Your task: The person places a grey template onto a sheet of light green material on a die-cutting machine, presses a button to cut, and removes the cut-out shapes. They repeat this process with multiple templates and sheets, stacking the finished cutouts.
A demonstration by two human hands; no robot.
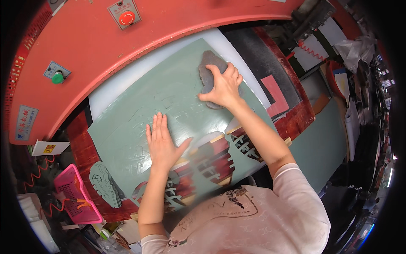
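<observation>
A large green sheet (133, 127), rubber or foam by its look, lies over a white board (111, 87) under the press. Cut-out openings with jagged edges run along its near side, and faint outlines mark its surface. My left hand (161, 141) rests flat on the sheet, fingers together and thumb out. With spread thumb and fingers, my right hand (223, 84) grips a dark grey, sole-shaped block (207, 58), apparently a cutting die, on the sheet's far right part. My palm and fingers cover part of this block; its underside is hidden.
A red press beam (85, 47) arches across the far side, with a red stop button (127, 18) and a green button (57, 77). Cut green sole-shaped pieces (104, 184) are stacked at left beside a pink basket (71, 190). A pink scrap (275, 95) lies right.
</observation>
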